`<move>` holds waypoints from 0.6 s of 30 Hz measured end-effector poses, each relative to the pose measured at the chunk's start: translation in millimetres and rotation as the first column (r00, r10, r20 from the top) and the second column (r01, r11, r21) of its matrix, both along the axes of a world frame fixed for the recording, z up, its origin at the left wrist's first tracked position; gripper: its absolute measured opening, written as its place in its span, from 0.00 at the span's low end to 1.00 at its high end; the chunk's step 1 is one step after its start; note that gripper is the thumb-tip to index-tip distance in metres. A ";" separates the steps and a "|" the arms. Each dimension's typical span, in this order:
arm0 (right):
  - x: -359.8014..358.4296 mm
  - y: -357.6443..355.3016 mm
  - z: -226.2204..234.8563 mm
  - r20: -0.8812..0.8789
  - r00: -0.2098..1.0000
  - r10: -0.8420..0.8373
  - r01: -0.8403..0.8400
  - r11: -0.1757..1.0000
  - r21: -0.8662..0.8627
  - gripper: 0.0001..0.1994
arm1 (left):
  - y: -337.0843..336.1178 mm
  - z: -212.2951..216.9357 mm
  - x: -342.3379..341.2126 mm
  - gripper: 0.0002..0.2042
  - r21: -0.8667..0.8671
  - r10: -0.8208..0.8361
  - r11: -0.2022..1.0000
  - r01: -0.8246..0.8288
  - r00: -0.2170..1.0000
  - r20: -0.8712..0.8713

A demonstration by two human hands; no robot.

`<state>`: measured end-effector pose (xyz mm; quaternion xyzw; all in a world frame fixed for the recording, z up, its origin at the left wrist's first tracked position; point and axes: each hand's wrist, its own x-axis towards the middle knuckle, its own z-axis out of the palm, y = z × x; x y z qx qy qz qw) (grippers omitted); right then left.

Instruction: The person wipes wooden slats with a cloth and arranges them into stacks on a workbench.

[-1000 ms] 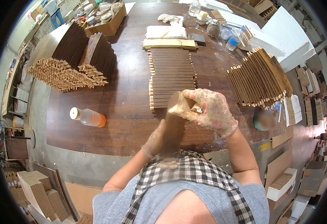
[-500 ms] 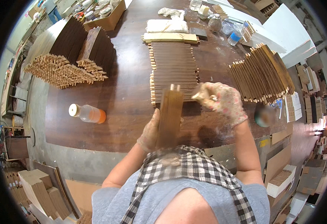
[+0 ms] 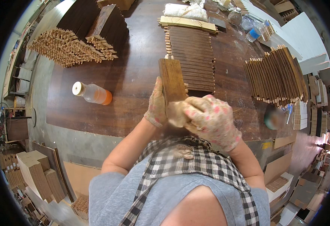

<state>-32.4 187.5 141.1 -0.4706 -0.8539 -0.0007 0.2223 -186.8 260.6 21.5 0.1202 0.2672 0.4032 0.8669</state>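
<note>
The gloved left hand (image 3: 156,103) clasps the slat (image 3: 172,83) upright at twelve o'clock of the chest, the right hand (image 3: 210,118) pressing a rag (image 3: 177,114) low on it; it looks stiff, light, best held by its edges.

Bare dark tabletop (image 3: 135,75) lies open in the middle, between the plastic bottle (image 3: 92,93) lying at the near left and the flat row of wooden slats (image 3: 192,56) just right of centre. The far left is blocked by a tall heap of stacked slats (image 3: 78,41). Another leaning slat bundle (image 3: 276,77) bars the right. Jars and bottles (image 3: 244,22) crowd the far right edge.
</note>
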 end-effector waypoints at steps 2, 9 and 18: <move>-0.8 -0.8 -6.4 0.067 0.998 -0.002 0.003 1.000 -0.016 0.15 | -0.9 1.5 0.8 0.34 -0.010 0.028 1.000 -0.028 0.999 -0.042; 25.6 -8.1 -9.6 0.087 0.994 -0.072 0.073 0.997 -0.006 0.16 | 3.5 -12.9 -10.7 0.37 0.128 -0.027 0.992 0.020 0.998 0.056; 49.0 -19.2 -15.6 0.069 0.982 -0.177 0.180 0.983 -0.036 0.20 | 4.0 -0.4 -9.1 0.37 0.130 0.006 0.991 -0.011 0.999 0.044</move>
